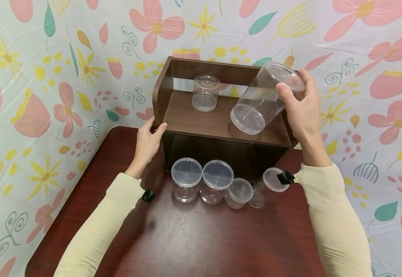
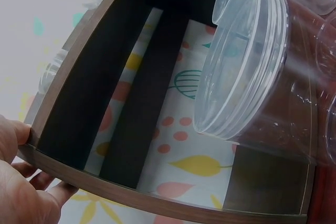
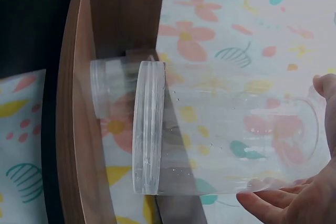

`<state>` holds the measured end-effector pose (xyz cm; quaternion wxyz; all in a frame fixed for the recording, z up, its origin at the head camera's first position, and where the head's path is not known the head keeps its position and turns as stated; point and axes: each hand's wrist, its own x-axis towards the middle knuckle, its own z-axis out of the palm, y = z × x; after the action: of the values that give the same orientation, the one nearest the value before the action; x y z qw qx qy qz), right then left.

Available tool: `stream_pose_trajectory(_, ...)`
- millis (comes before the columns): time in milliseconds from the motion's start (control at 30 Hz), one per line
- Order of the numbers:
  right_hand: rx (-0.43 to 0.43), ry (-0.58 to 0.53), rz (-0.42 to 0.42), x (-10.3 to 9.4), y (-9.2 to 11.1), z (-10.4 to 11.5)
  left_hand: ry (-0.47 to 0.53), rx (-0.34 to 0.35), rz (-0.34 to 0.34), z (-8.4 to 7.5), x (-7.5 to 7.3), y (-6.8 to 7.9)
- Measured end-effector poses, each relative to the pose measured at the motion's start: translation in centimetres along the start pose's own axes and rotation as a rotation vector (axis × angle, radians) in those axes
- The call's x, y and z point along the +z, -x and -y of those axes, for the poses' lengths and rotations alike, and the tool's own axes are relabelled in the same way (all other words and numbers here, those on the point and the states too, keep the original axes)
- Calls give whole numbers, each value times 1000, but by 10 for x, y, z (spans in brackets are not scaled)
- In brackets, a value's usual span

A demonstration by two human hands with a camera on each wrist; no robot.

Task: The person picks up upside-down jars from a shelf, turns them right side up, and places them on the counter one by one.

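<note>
My right hand (image 1: 305,111) holds a tall clear plastic jar (image 1: 261,96) by its base end, fingers and thumb on opposite sides. The jar is tilted, lid end downward, above the right part of the upper board of a dark brown wooden shelf (image 1: 190,119). In the right wrist view the ridged white lid (image 3: 148,129) faces the shelf. My left hand (image 1: 147,144) grips the shelf's left side at the front corner, thumb on the edge and fingers around the outer side. A smaller clear jar (image 1: 206,94) stands lid-down on the upper board.
Several lidded clear jars stand on the dark red table in front of the shelf: two wide ones (image 1: 187,173) (image 1: 218,175), a smaller one (image 1: 240,190) and one at the right (image 1: 275,179). Floral cloth (image 1: 90,46) surrounds the table (image 1: 201,238) at back and sides.
</note>
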<state>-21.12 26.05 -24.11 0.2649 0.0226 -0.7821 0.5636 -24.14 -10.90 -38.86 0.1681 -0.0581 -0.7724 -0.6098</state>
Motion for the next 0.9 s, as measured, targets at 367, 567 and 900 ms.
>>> stream_pose_trajectory(367, -29, -349, -83, -14, 33, 1, 4, -3, 10, -2, -1, 0)
stream_pose_trajectory(567, -54, -430, -91, -24, 54, -2, 19, -1, 28, -1, -2, -1)
stream_pose_trajectory(900, -124, -610, -145, -32, 82, -11, 35, 7, 39, 1, -3, -2)
